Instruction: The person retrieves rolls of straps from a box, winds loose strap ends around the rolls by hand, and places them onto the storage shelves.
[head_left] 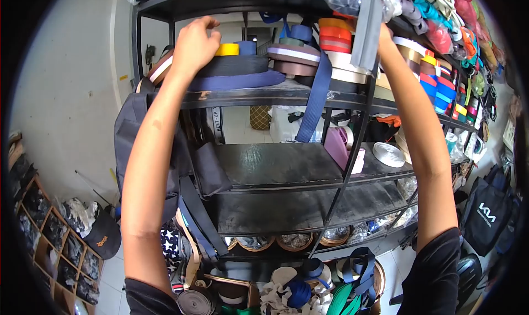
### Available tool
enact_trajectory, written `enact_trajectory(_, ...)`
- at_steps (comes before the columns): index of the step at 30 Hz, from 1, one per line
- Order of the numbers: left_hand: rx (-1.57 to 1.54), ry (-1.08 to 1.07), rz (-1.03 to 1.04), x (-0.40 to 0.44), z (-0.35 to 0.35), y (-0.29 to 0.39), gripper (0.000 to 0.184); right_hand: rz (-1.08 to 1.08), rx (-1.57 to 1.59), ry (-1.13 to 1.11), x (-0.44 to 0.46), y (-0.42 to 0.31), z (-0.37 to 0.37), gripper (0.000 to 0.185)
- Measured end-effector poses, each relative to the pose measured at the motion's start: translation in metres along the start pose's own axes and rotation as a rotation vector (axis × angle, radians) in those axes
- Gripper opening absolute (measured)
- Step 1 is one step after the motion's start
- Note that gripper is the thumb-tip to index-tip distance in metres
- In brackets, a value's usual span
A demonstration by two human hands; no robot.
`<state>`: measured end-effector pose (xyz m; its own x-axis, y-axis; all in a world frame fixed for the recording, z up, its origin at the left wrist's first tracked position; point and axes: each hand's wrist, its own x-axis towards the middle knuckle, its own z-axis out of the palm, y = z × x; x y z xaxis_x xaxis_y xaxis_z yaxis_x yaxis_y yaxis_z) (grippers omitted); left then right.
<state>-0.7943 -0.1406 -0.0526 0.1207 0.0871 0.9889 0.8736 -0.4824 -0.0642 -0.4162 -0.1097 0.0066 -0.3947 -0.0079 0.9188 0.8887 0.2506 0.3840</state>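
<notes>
My left hand [199, 42] is raised over the left end of the upper shelf, its fingers loosely bent and apart, with nothing visible in them. Close beside it are a yellow webbing roll [227, 50] and a wide black roll [234, 66]. Below these lies a dark blue roll [237, 81]. My right hand [384, 38] reaches up near the right-hand upright, mostly hidden by a hanging grey strip [367, 28]; its fingers do not show. Orange and red rolls [335, 35] are stacked just left of that strip. A blue strap [315, 97] hangs over the shelf edge.
The black metal rack [281, 163] fills the middle. A white coiled roll [388, 154] sits on a lower right shelf. Black bags [135, 144] hang at the left. Boxes of webbing rolls [300, 293] stand on the floor, and a wooden compartment rack [55, 243] at lower left.
</notes>
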Motion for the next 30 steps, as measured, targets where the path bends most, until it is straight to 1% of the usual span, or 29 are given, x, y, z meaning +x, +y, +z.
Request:
enact_trajectory(1, 0.071, -0.027, 0.042, -0.002, -0.001, -0.005, 0.035, 0.003, -0.008, -0.011, 0.001, 0.001, 0.002, 0.021)
enact_trajectory(4, 0.056, -0.236, -0.021, -0.006, -0.005, -0.007, 0.035, 0.001, -0.026, -0.035, 0.004, -0.002, 0.007, 0.021)
enact_trajectory(5, 0.062, -0.326, -0.077, -0.009, -0.007, -0.004, 0.036, 0.001, -0.035, -0.045, 0.007, -0.001, 0.009, 0.021)
enact_trajectory(8, 0.037, -0.39, -0.055, -0.015, -0.002, -0.009, 0.036, -0.009, -0.057, -0.1, 0.021, 0.004, 0.015, 0.021)
enact_trajectory(10, 0.059, -0.373, -0.022, -0.015, 0.001, -0.012, 0.036, -0.01, -0.073, -0.142, 0.025, 0.006, 0.017, 0.021)
enact_trajectory(19, 0.105, -0.357, -0.024, -0.016, 0.004, -0.014, 0.037, -0.015, -0.137, -0.231, 0.028, 0.009, 0.026, 0.021)
enact_trajectory(23, 0.113, -0.361, -0.04, -0.019, 0.003, -0.012, 0.036, -0.002, -0.221, -0.22, 0.014, 0.007, 0.032, 0.021)
enact_trajectory(25, 0.117, -0.356, -0.044, -0.018, 0.003, -0.012, 0.036, 0.015, -0.269, -0.143, 0.001, -0.008, 0.039, 0.021)
enact_trajectory(26, 0.113, -0.344, -0.039, -0.018, 0.004, -0.012, 0.036, 0.049, -0.244, -0.073, -0.004, -0.025, 0.04, 0.021)
enact_trajectory(28, 0.116, -0.323, -0.026, -0.02, 0.006, -0.013, 0.035, 0.135, -0.053, 0.072, -0.002, -0.08, 0.042, 0.019)
enact_trajectory(29, 0.119, -0.314, -0.036, -0.021, 0.006, -0.013, 0.034, 0.065, -0.022, 0.078, -0.002, -0.109, 0.029, 0.019)
enact_trajectory(30, 0.121, -0.295, -0.041, -0.022, 0.008, -0.014, 0.034, 0.087, 0.186, 0.013, 0.005, -0.119, 0.04, 0.022)
